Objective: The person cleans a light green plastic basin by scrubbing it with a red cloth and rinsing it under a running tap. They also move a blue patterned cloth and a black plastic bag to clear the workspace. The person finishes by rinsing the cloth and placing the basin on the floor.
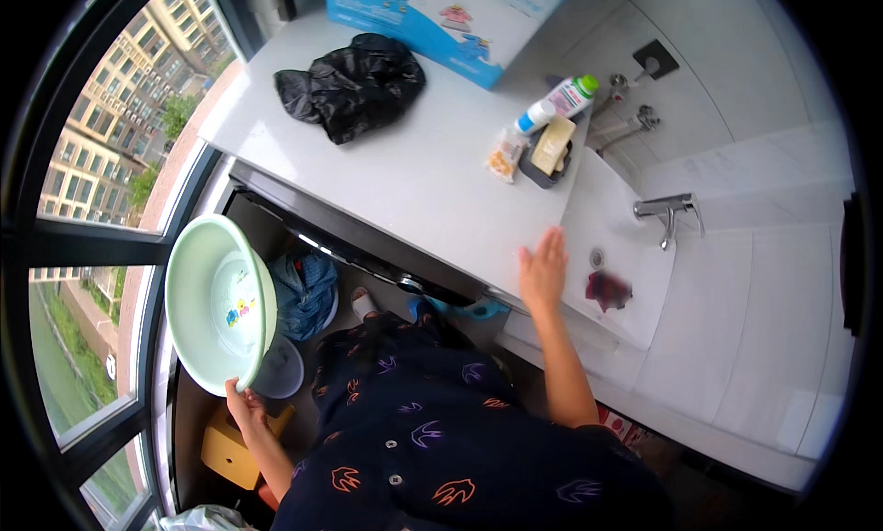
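Observation:
My left hand (pixel 246 404) grips the near rim of a pale green plastic basin (pixel 207 292), which is tilted beside the window with flower prints showing on its inside. My right hand (pixel 543 264), fingers stretched out and holding nothing, is over the edge of the white counter (pixel 441 181) next to the sink. A dark red cloth (pixel 608 292) lies in the white sink (pixel 635 324), close to the drain (pixel 597 257). Whether my right palm touches the counter I cannot tell.
On the counter are a black plastic bag (pixel 359 85), a blue-and-white box (pixel 441 25), a soap bar (pixel 553 145) on a dark dish, a small packet (pixel 505 155) and bottles (pixel 561 101). A chrome faucet (pixel 664 209) overhangs the sink. Blue clothes (pixel 306 294) and a yellow stool (pixel 235 444) stand below.

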